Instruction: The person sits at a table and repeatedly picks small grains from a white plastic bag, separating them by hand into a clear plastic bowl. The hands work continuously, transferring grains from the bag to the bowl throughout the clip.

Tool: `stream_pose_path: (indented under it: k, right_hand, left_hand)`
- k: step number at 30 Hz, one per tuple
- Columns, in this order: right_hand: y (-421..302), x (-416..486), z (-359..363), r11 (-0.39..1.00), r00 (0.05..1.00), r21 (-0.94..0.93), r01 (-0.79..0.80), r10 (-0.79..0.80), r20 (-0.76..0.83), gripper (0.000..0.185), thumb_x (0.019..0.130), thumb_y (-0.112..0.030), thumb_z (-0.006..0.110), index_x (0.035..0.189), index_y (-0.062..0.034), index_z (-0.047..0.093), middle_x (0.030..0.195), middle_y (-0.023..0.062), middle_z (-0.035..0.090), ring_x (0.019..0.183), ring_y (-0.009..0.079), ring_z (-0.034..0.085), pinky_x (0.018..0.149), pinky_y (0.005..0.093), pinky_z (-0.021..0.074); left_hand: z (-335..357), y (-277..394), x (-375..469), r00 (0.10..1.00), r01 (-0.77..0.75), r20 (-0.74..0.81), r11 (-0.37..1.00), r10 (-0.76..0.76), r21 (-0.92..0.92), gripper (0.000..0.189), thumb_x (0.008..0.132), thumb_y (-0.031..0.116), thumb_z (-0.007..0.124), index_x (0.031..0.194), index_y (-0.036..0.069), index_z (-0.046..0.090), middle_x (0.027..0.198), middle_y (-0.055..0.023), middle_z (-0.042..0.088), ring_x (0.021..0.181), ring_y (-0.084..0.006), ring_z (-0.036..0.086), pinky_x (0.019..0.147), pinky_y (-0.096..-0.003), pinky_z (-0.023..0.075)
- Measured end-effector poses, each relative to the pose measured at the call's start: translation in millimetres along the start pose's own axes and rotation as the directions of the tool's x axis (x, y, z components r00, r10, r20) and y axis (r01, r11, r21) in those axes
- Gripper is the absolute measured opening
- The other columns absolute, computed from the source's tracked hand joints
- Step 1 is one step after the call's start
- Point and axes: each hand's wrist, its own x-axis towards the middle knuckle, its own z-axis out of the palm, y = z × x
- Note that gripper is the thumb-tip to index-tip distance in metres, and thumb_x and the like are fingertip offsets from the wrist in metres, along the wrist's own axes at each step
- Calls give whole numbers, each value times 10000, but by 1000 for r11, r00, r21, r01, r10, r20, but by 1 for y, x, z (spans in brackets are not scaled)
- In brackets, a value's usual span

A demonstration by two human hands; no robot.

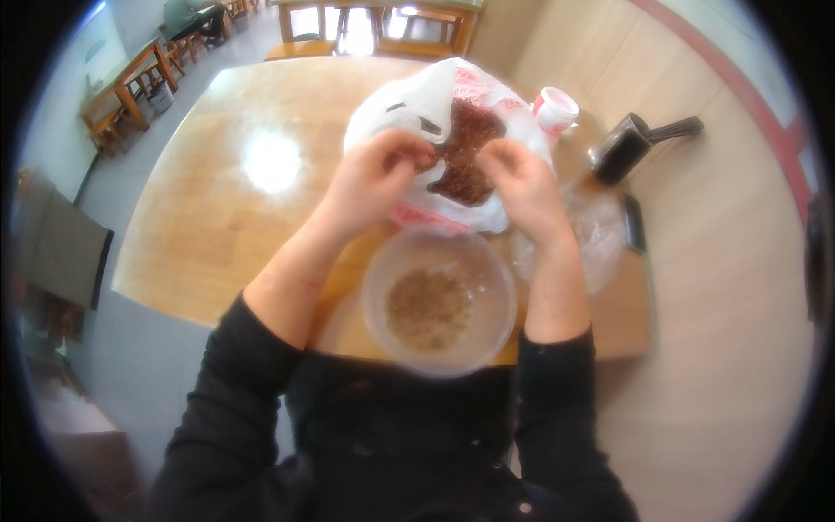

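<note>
An open white plastic bag with red print (pixel 398 107) lies on the wooden table, holding a heap of small reddish-brown dried pieces (pixel 473 153). Over the left side of the heap is my left hand (pixel 391 169), its fingers curled and thumb near the fingertips. My right hand (pixel 522 176) is over the heap's right side, fingers bent towards the thumb. Blur hides whether either hand pinches a small piece. Nearer my body, a translucent plastic bowl (pixel 438 251) stands at the table's front edge with brownish bits at its bottom.
Right of the bag stand a red and white paper cup (pixel 558 107) and a dark cylindrical holder (pixel 620 153) with dark sticks. A clear plastic bag (pixel 597 241) and a dark flat object (pixel 634 224) lie near the right wall. A seated person (pixel 192 19) is far off.
</note>
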Motion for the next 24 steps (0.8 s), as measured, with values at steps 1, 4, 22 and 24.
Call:
stream_pose_path:
  k: [1,4,22,24]
  right_hand:
    - [-1,-1,3,1000,1000,-18,7,-7,-1,188,1100,-187,730,1131,-2,722,931,27,729,853,118,638,779,322,538]
    - [3,-2,11,989,996,-119,86,-88,-14,184,1103,-175,711,1129,7,710,920,87,733,851,169,662,796,352,551]
    - [9,3,10,946,998,323,-29,45,-43,171,1138,-192,680,1143,-23,707,901,-29,659,810,70,588,717,253,491]
    - [10,2,10,925,998,377,-40,59,-37,171,1141,-198,680,1139,-30,708,897,-29,655,803,63,580,705,245,478]
  left_hand:
    - [0,-1,0,1000,12,7,1000,-12,10,220,1051,-60,563,1175,10,731,1049,-16,739,939,-68,640,837,-246,536]
    - [2,-4,1,999,38,16,999,-39,34,192,1063,-32,600,1197,12,731,1057,-14,745,947,-64,654,831,-244,538]
    - [26,28,56,952,-56,306,972,-17,227,283,1022,62,766,1298,1,769,1123,-87,819,1025,-145,762,934,-329,622]
    - [29,24,58,963,-66,270,961,-10,268,262,1036,63,762,1285,-18,763,1121,-88,815,1039,-137,764,941,-316,625]
